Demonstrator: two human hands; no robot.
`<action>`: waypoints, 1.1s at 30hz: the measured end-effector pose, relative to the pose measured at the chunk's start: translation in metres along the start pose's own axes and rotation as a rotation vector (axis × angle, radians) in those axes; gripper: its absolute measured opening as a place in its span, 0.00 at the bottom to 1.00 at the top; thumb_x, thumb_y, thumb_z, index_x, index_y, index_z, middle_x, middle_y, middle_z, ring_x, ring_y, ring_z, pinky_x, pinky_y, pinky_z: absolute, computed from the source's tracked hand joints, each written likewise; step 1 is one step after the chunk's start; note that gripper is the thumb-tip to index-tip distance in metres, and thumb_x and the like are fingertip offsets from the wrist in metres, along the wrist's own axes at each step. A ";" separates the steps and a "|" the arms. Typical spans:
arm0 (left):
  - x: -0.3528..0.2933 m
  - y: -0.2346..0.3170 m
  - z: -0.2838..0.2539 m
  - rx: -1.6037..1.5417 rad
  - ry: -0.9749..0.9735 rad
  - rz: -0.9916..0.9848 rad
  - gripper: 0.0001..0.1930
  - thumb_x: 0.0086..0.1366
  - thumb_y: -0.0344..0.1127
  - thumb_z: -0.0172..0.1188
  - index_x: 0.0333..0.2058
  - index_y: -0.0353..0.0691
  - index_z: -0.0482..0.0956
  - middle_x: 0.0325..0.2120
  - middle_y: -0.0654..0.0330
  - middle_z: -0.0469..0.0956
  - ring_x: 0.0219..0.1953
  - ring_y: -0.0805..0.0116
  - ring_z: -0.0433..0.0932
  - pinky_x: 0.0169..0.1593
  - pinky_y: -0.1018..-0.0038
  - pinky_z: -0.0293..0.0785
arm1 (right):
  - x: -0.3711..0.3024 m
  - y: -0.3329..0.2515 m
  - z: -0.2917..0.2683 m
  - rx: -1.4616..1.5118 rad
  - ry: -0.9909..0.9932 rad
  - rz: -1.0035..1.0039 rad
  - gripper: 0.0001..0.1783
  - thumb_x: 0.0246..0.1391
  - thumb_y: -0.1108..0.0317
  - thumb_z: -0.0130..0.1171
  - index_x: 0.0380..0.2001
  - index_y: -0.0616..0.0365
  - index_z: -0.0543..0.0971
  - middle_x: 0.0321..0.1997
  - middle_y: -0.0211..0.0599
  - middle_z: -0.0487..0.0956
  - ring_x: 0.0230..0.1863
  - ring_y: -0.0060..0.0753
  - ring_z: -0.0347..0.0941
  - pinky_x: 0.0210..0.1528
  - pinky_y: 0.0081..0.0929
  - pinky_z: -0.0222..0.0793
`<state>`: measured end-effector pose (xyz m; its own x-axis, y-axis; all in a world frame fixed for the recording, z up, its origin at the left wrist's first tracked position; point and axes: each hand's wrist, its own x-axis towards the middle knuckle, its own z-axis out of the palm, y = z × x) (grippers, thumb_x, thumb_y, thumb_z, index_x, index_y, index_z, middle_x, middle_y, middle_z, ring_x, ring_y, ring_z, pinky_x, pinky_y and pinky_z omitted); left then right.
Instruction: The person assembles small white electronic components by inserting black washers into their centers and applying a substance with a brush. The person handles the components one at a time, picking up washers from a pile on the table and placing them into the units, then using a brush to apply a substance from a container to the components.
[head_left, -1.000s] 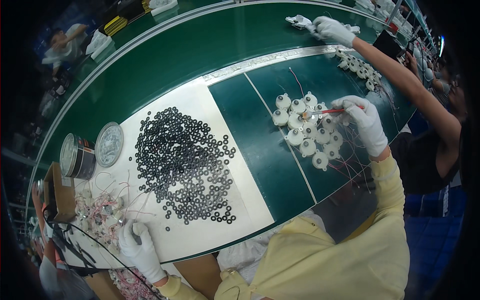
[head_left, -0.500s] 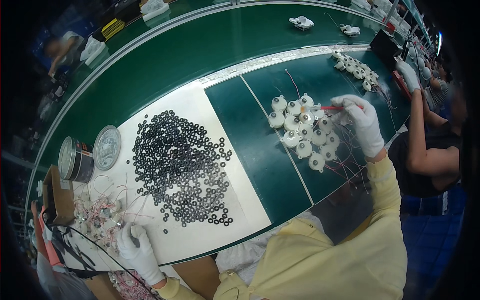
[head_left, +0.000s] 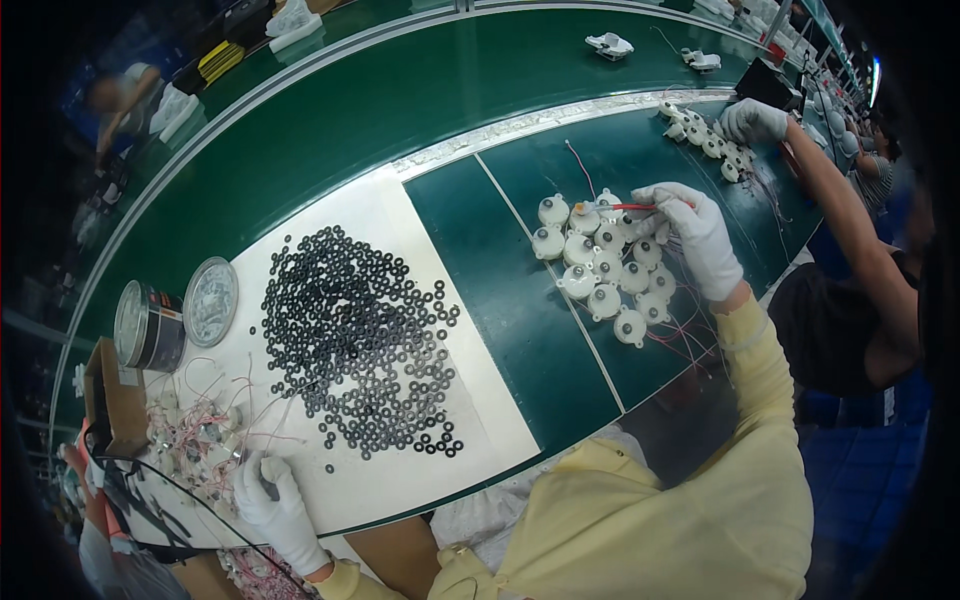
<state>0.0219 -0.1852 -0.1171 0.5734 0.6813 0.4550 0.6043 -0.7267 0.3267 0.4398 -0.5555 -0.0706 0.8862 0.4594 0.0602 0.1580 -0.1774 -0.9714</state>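
- The ring pile (head_left: 340, 290) lies on the sheet (head_left: 495, 435), which covers part of the table (head_left: 455, 225).
- The can (head_left: 152, 325) stands at nine o'clock from the ring pile, its lid (head_left: 211, 302) between them.
- The carton (head_left: 122, 395) sits between six and seven o'clock from the can.
- The wired-part heap (head_left: 197, 432) lies at eight o'clock from the rings; the left hand (head_left: 272, 497) rests at the heap's four o'clock.
- The motor cluster (head_left: 607, 265) lies between two and three o'clock from the rings.
- The right hand (head_left: 695, 235) is on that cluster's three-o'clock side; in it, the brush (head_left: 635, 207) points toward nine, over the motors.
- The second motor cluster (head_left: 711, 148) lies between one and two o'clock from the first, a co-worker's hand (head_left: 757, 122) at its two-o'clock edge.
- Across the table's twelve-o'clock side runs the conveyor (head_left: 430, 100), bearing two moulded parts (head_left: 608, 45).
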 end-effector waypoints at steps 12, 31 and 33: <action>0.001 0.000 0.000 0.019 0.011 0.023 0.13 0.64 0.31 0.62 0.46 0.32 0.78 0.42 0.49 0.78 0.43 0.52 0.77 0.48 0.60 0.73 | -0.001 -0.005 0.004 0.009 0.029 -0.029 0.17 0.66 0.66 0.49 0.47 0.67 0.81 0.45 0.40 0.85 0.35 0.21 0.82 0.32 0.15 0.68; 0.001 0.001 0.000 0.003 0.005 0.003 0.13 0.65 0.32 0.61 0.46 0.32 0.78 0.42 0.50 0.78 0.42 0.52 0.77 0.46 0.61 0.73 | -0.021 -0.008 -0.011 -0.389 -0.079 -0.429 0.13 0.63 0.72 0.56 0.48 0.65 0.81 0.41 0.40 0.83 0.41 0.30 0.79 0.46 0.25 0.74; 0.001 0.002 0.000 -0.002 0.006 -0.005 0.13 0.65 0.32 0.61 0.46 0.32 0.78 0.42 0.50 0.78 0.42 0.52 0.77 0.46 0.61 0.73 | -0.023 -0.008 -0.012 -0.413 -0.123 -0.376 0.13 0.63 0.73 0.55 0.48 0.66 0.80 0.45 0.42 0.82 0.44 0.33 0.79 0.49 0.27 0.72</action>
<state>0.0232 -0.1858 -0.1160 0.5672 0.6843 0.4584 0.6058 -0.7236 0.3306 0.4230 -0.5750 -0.0610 0.6831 0.6501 0.3329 0.6313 -0.2963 -0.7167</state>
